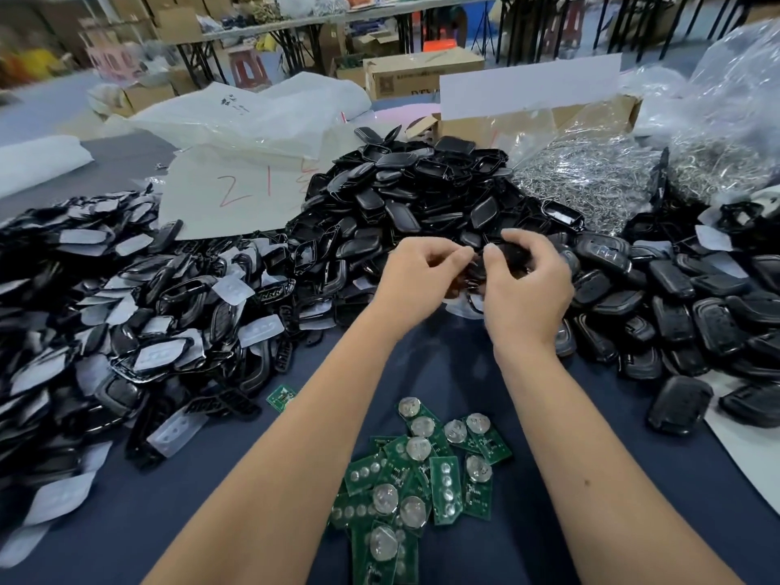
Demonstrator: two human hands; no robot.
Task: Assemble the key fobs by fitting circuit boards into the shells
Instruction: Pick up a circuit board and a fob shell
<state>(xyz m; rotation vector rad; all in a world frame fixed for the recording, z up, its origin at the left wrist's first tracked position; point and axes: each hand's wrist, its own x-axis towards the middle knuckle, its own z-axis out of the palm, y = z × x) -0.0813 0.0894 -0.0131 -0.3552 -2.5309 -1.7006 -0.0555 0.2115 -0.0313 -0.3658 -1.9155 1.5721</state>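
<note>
Pinching one black shell (508, 257), both hands' (415, 274) (525, 293) grips close; boards (422, 470) too heaped to count.

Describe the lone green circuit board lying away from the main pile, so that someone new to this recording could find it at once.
Start at the heap of green circuit boards on the dark blue table, between the person's forearms. Look up and left, just past the left forearm, to the edge of the black parts pile. The single small board lies there alone, tilted, with no round silver battery showing.

Black shell (513, 257) held; green boards (422, 475) heaped.
</note>
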